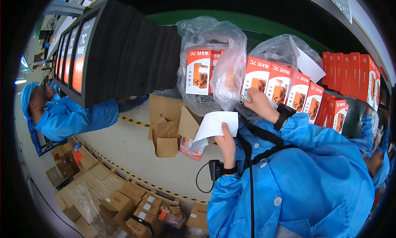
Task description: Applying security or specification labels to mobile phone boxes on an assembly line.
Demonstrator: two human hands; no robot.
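My left hand (226, 145) is closed on a white paper sheet (214, 124), thumb on top, and the sheet's left side curls down. My right hand (262, 106) is bent over the lower part of the leftmost orange-and-white phone box (256, 69) in a row, its fingers curled at the box's edge. More phone boxes (278, 83) stand beside it, partly inside a clear plastic bag (284, 44). Left of these, another plastic bag (231, 36) wraps a group of phone boxes (198, 73). A second white sheet (307, 62) leans on the right-hand bag.
Orange boxes (350, 73) line up at the right. A black stand with lit panels (84, 52) rises at the left. Below the bench edge sits an open cardboard box (165, 126); cartons (140, 205) are piled on the floor. A co-worker in blue (62, 114) is at far left.
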